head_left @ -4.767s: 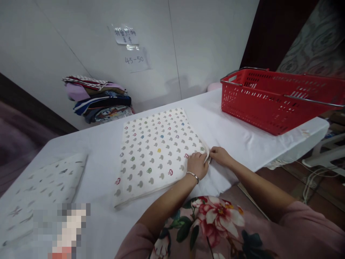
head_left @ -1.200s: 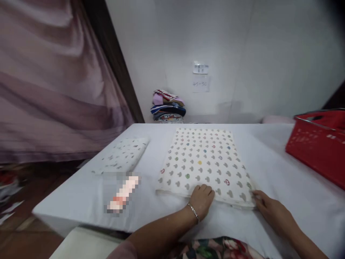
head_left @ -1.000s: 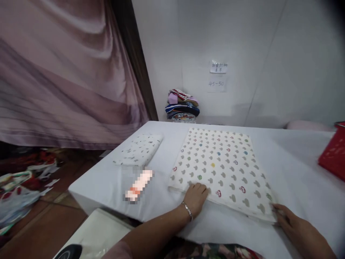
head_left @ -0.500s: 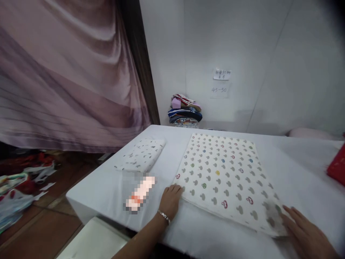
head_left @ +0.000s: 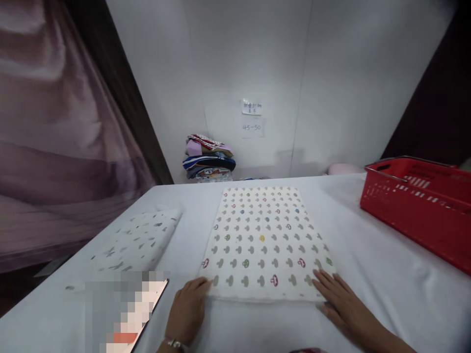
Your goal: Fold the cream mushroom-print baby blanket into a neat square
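A folded white cloth with a mushroom print (head_left: 257,250) lies flat on the white-covered table in front of me, its near edge facing my body. At the near left corner, my left hand (head_left: 189,306) is closed, fingers curled together on the cloth's edge; its thumb is hard to make out. My right hand (head_left: 340,299) rests on the near right corner, fingers stretched out and thumb apart by the edge. To the left is a second folded white cloth (head_left: 143,235) with small grey and dark motifs.
A phone-like slab with a pixelated face (head_left: 142,314) lies left of my left hand. On the right stands a red plastic basket (head_left: 415,220) with a metal handle. Folded fabrics (head_left: 209,159) are stacked beyond the far edge, below paper signs (head_left: 252,120). A pink curtain (head_left: 62,147) hangs left.
My view has turned right, bringing the red basket well into sight. The mushroom-print cloth now lies squarer to me. My right hand has shifted onto its near right corner.
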Demonstrator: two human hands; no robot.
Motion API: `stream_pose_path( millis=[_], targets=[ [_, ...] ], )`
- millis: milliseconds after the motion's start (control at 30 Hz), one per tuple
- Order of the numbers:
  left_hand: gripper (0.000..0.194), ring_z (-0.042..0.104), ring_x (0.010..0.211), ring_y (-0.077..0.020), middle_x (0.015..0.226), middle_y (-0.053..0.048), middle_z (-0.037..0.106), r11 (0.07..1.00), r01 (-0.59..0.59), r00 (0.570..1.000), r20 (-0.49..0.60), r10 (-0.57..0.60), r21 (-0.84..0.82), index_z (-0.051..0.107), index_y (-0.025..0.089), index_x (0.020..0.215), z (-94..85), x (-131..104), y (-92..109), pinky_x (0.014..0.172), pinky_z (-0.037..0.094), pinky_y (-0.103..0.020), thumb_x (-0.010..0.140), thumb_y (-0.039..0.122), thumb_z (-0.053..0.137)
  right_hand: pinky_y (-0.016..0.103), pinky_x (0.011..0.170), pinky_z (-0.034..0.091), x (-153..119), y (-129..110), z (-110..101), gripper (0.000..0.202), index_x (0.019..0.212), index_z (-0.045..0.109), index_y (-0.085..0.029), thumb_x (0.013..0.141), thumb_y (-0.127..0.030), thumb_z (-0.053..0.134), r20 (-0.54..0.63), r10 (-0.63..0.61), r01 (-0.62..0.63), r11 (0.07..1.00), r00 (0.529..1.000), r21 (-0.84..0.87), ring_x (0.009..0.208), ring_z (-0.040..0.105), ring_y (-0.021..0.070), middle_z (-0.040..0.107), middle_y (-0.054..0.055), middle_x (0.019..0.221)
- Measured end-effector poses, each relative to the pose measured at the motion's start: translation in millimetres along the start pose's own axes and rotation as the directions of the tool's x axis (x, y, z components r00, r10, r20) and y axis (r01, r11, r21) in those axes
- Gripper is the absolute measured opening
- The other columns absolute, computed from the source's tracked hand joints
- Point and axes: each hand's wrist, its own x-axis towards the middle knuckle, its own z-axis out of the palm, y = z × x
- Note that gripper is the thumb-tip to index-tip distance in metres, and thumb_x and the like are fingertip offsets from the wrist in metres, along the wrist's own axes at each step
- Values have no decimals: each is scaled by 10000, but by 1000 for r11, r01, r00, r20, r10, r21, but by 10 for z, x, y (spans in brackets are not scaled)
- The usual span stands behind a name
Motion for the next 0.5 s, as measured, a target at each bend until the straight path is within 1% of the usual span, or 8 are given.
stream_pose_path(
  millis=[67,100,200,267,333,367,433,500],
  targets=[
    [472,556,1062,-180,1134,-3,626,1000,17,1000,-19,-17,-23,651,271,1045,-27,79,9,925,425,-358,725,32,398,499,1100,193,24,-36,-106,520,1375,302,-400,874,-396,440,20,13,-14,999,1000,45,1329,256,257,297,-30,1440],
    [440,559,1063,-184,1134,-14,628,999,6,999,-43,-7,-36,651,251,1048,-42,135,34,938,423,-363,743,57,400,474,1108,192,53,-35,-157,503,1373,327,-382,880,-394,427,2,35,-35,997,999,68,1334,250,245,305,-24,1441],
    [338,563,1059,-200,1119,-43,633,992,-96,990,-113,85,-87,649,211,1052,-76,364,224,967,413,-382,822,178,404,418,1097,255,247,76,-294,465,1315,468,-284,871,-415,425,-148,181,-155,973,972,174,1312,315,235,399,26,1401],
    [315,559,1060,-204,1120,-50,630,978,-166,981,-125,151,-123,646,209,1049,-82,555,442,971,409,-392,861,257,398,409,1046,337,475,227,-378,452,1247,541,-212,858,-415,434,-223,315,-247,926,923,284,1244,417,242,482,68,1337],
    [315,532,1099,-211,1162,-56,608,964,-216,973,-115,200,-153,635,212,1064,-72,765,707,973,403,-400,877,302,399,390,989,393,760,410,-466,424,1199,571,-168,844,-361,444,-230,451,-348,859,863,376,1157,503,238,553,90,1256],
    [316,514,1124,-217,1191,-60,591,957,-240,969,-103,225,-163,627,213,1077,-61,875,848,981,393,-410,878,319,405,366,956,417,913,504,-514,402,1176,585,-157,832,-318,451,-199,519,-414,817,831,402,1105,540,231,593,93,1199],
    [323,480,1161,-231,1238,-69,557,940,-294,956,-74,285,-175,608,209,1103,-29,1103,1132,1007,358,-433,879,343,417,334,915,430,1218,687,-613,370,1127,616,-152,793,-249,490,-151,664,-564,716,732,411,1040,576,225,644,91,1095],
    [333,444,1197,-239,1276,-77,523,920,-347,937,-42,346,-183,587,204,1125,19,1343,1400,1034,319,-444,878,360,426,327,907,424,1498,854,-702,344,1070,644,-143,750,-180,524,-138,713,-611,671,688,420,1031,576,232,664,92,1037]
  ],
)
